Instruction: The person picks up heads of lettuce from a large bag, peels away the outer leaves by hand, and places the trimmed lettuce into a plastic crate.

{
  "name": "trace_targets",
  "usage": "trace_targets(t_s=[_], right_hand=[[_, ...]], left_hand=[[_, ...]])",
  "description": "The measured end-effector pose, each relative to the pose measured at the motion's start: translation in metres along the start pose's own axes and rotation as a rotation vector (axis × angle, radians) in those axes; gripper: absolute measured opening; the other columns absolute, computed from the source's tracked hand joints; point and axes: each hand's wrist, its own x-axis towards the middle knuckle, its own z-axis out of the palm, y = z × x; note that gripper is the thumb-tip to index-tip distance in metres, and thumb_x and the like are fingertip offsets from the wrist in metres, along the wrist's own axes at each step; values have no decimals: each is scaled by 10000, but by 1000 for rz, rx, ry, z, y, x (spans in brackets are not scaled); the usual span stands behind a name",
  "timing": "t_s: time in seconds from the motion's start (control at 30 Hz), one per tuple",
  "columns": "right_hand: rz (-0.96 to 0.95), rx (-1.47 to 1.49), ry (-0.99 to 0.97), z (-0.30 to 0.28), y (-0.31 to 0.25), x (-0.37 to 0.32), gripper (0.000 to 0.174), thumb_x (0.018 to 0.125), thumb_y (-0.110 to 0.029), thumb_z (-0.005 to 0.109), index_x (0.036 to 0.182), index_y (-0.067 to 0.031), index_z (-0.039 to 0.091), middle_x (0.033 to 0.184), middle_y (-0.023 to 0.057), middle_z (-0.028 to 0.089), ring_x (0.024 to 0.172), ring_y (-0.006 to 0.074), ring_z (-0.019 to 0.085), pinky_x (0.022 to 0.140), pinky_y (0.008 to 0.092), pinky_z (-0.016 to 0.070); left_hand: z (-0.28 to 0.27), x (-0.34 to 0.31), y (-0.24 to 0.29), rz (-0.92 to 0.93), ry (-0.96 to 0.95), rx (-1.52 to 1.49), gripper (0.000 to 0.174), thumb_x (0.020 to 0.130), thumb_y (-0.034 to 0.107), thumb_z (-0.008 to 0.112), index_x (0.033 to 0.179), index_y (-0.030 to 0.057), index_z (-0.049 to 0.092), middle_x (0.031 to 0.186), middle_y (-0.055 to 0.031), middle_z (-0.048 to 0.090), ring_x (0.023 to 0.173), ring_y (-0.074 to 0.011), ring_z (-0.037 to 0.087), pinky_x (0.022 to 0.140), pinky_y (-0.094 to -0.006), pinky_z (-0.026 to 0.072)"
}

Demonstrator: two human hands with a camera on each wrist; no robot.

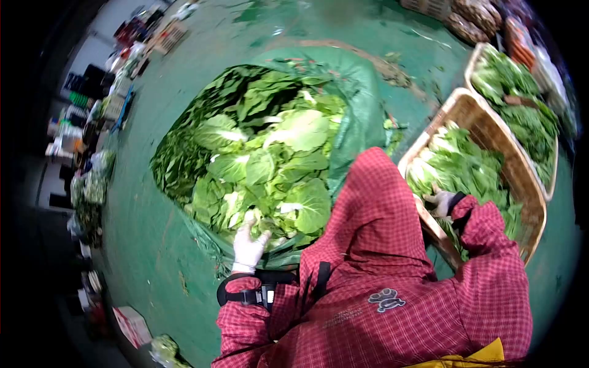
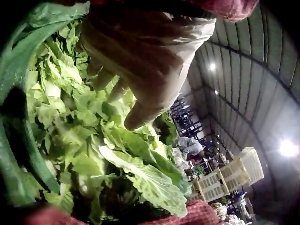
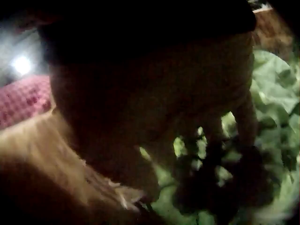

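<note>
A large green sack (image 1: 362, 92) stands on the floor, full of leafy greens (image 1: 300, 132) with pale stems. My left hand (image 1: 248, 245), in a white glove, is at the near edge of these greens. In the left wrist view its fingers (image 2: 117, 89) point down at the leaves, with the thumb apart and nothing gripped. To the right, my gloved right hand (image 1: 440, 201) reaches over the near rim of a tan basket (image 1: 466, 104) onto more leafy greens (image 1: 460, 156). The right wrist view is dark, but its spread fingers (image 3: 246, 122) show against the leaves.
Behind the tan basket stands a second basket (image 1: 555, 178) of greens. Filled sacks (image 1: 475, 18) lie at the top right. Crates and goods (image 1: 113, 107) line the left side. A white and red box (image 1: 132, 326) sits at the lower left. Loose leaf scraps (image 1: 392, 73) litter the green floor.
</note>
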Motion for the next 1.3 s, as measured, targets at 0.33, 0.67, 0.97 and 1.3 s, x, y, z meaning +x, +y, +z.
trace_targets(t_s=[0.33,0.67,0.97,1.3], right_hand=[[-1034,-73,503,-199,-277,-44,839,713,-285,769,1450,-150,393,1421,196,453,1254,365,491,1009,433,460],[-756,-260,392,-177,-426,93,617,646,-23,580,1233,-204,640,1048,183,682,958,342,651,878,386,517],[-845,-231,546,-181,-426,35,970,729,-238,752,1525,-124,209,1458,297,350,1263,466,436,1061,499,378],[-751,-258,359,-157,-383,57,792,770,-262,737,1445,-70,370,1402,304,404,1244,484,420,1075,491,351]], left_hand=[[23,-37,-11,-248,-526,411,775,763,604,659,1387,174,496,1297,-146,600,1243,-286,545,1133,-562,197],[-41,-11,-88,-334,-305,442,519,883,484,520,1006,4,673,963,-237,684,945,-369,659,838,-454,507],[-111,132,-105,-445,287,180,953,650,356,815,1426,59,348,1373,-266,456,1243,-416,486,1020,-451,431],[-79,182,-158,-222,93,701,1046,695,135,736,1514,417,151,1557,-157,247,1297,-453,426,1004,-651,349]])
